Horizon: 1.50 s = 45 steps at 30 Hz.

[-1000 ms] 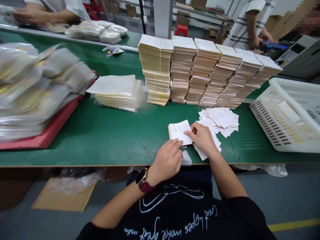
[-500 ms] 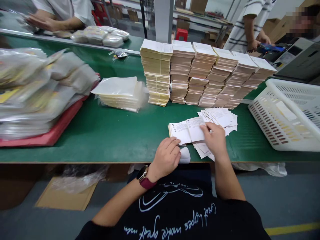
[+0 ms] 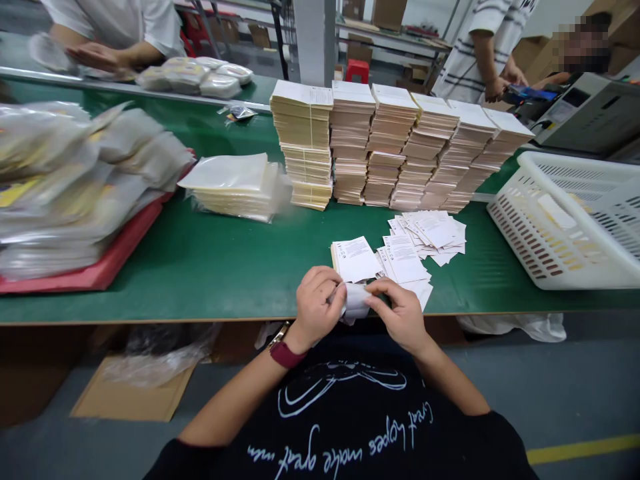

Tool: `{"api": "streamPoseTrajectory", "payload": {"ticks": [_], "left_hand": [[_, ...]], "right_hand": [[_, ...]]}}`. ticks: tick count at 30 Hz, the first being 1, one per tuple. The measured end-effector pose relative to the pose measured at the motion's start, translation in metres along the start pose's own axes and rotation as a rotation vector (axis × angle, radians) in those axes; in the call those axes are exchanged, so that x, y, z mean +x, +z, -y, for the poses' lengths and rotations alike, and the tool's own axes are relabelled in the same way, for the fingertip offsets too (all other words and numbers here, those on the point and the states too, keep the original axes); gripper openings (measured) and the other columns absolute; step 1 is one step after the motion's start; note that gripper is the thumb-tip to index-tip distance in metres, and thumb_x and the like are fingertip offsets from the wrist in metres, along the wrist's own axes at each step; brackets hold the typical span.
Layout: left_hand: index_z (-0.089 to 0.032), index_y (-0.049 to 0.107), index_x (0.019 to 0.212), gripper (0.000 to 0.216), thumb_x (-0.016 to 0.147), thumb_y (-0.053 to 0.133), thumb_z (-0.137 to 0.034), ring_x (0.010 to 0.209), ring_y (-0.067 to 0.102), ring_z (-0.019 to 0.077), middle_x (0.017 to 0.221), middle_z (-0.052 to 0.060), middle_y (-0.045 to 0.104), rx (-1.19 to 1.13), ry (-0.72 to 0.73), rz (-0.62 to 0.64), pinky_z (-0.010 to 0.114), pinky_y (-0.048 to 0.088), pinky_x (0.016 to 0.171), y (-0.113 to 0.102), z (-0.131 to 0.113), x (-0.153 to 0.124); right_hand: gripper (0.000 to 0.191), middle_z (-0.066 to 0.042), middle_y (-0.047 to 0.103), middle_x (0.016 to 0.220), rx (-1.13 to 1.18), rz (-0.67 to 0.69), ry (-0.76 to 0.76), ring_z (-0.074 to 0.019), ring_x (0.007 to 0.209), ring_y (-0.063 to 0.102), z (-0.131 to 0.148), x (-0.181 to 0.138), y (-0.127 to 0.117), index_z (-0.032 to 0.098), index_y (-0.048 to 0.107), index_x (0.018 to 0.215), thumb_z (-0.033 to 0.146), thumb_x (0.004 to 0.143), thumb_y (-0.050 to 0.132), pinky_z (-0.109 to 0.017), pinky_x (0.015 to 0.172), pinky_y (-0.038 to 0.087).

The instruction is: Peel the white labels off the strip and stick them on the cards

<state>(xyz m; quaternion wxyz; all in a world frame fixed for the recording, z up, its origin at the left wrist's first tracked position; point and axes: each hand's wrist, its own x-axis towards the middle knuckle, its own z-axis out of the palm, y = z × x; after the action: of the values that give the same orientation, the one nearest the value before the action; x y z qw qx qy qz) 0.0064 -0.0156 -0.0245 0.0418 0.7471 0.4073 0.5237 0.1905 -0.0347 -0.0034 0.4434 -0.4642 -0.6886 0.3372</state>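
Close to the table's front edge, my left hand (image 3: 321,300) is wrapped round a white roll (image 3: 356,299) that looks like a roll of labels. The thumb and fingers of my right hand (image 3: 397,312) pinch the right side of the same roll. Just beyond my hands sits a small stack of printed white cards (image 3: 356,259). Loose printed cards (image 3: 404,260) lie spread to its right, and a second loose pile of cards (image 3: 435,233) is farther back. My fingers hide part of the roll.
Tall card stacks (image 3: 370,133) stand in a row behind. A white plastic basket (image 3: 560,240) is at the right. Clear plastic bags (image 3: 230,183) and filled bags (image 3: 75,187) on a red sheet (image 3: 135,247) lie left. Two people work across the table; another is partly visible at far right.
My right hand has left the cards and come down to the white roll. My left hand has taken hold of the roll. The upper card now lies with the loose cards beside the stack.
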Motion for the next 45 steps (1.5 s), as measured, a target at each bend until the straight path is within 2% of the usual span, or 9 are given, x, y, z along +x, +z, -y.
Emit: {"api": "streamPoseTrajectory", "payload": {"ticks": [4,9,11,15,20,26,32,40,45], "left_hand": [[-0.019,0.060,0.102,0.017,0.086,0.057,-0.015,0.116,0.057,0.0240,0.117,0.010,0.064,0.035,0.101,0.015,0.043,0.051,0.092,-0.002,-0.002,-0.003],[-0.018,0.057,0.087,0.010,0.086,0.050,-0.011,0.102,0.062,0.0204,0.093,0.005,0.069,-0.010,0.146,0.130,0.039,0.053,0.088,0.000,-0.001,-0.003],[-0.018,0.056,0.084,0.010,0.086,0.049,-0.011,0.098,0.061,0.0196,0.091,0.006,0.068,-0.017,0.128,0.130,0.038,0.053,0.085,0.001,-0.001,-0.003],[-0.017,0.056,0.081,0.011,0.083,0.049,-0.009,0.097,0.061,0.0207,0.092,0.007,0.067,0.011,0.116,0.156,0.039,0.054,0.085,0.003,-0.001,-0.004],[-0.014,0.059,0.082,0.010,0.082,0.051,-0.009,0.110,0.060,0.0253,0.108,0.011,0.068,0.123,0.168,0.247,0.046,0.053,0.097,0.005,-0.002,-0.006],[-0.013,0.062,0.085,0.011,0.083,0.052,-0.010,0.111,0.061,0.0256,0.107,0.013,0.068,0.161,0.185,0.259,0.046,0.054,0.097,0.006,-0.003,-0.005],[-0.012,0.063,0.086,0.012,0.083,0.051,-0.010,0.111,0.061,0.0259,0.108,0.014,0.068,0.149,0.167,0.266,0.046,0.054,0.096,0.005,-0.003,-0.004],[-0.012,0.062,0.086,0.010,0.084,0.052,-0.011,0.110,0.060,0.0267,0.108,0.012,0.068,0.164,0.172,0.284,0.046,0.053,0.095,0.005,-0.002,-0.005],[-0.013,0.062,0.085,0.010,0.084,0.051,-0.012,0.111,0.059,0.0269,0.124,0.015,0.062,0.200,0.172,0.329,0.047,0.052,0.096,0.006,-0.003,-0.003]], "right_hand": [[0.005,0.000,0.067,0.082,0.004,-0.067,-0.015,-0.0150,0.078,0.062,-0.004,0.000,0.003,0.023,0.066,0.089,0.021,0.085,0.064,-0.030,0.074,0.049],[0.015,-0.003,0.065,0.093,-0.289,-0.255,-0.414,-0.0201,0.092,0.057,-0.003,0.000,-0.001,0.026,0.064,0.087,0.012,0.086,0.058,-0.043,0.088,0.042],[0.017,-0.001,0.063,0.089,-0.242,-0.310,-0.473,-0.0185,0.087,0.057,0.000,0.007,-0.007,0.027,0.062,0.088,0.011,0.086,0.057,-0.043,0.088,0.042],[0.008,0.001,0.058,0.080,-0.106,-0.353,-0.271,-0.0153,0.079,0.055,0.000,0.041,-0.021,0.025,0.057,0.090,0.018,0.090,0.053,-0.033,0.077,0.044],[0.009,0.000,0.056,0.080,-0.206,0.055,-0.013,-0.0157,0.078,0.053,-0.011,0.084,-0.025,0.022,0.054,0.083,0.024,0.090,0.048,-0.030,0.074,0.041],[0.010,0.001,0.055,0.082,-0.227,0.020,-0.007,-0.0147,0.079,0.052,-0.016,0.087,-0.020,0.023,0.051,0.087,0.029,0.092,0.045,-0.029,0.075,0.040],[0.007,0.003,0.054,0.070,-0.213,0.131,0.146,-0.0135,0.066,0.050,-0.018,0.084,-0.013,0.022,0.056,0.087,0.028,0.084,0.054,-0.027,0.063,0.038],[0.008,0.005,0.054,0.062,-0.207,0.163,0.181,-0.0125,0.058,0.049,-0.024,0.086,-0.009,0.022,0.059,0.084,0.028,0.082,0.055,-0.026,0.057,0.037],[0.007,0.004,0.056,0.062,-0.274,0.154,0.137,-0.0130,0.059,0.051,-0.025,0.086,-0.007,0.022,0.059,0.082,0.026,0.083,0.054,-0.027,0.061,0.039]]}}
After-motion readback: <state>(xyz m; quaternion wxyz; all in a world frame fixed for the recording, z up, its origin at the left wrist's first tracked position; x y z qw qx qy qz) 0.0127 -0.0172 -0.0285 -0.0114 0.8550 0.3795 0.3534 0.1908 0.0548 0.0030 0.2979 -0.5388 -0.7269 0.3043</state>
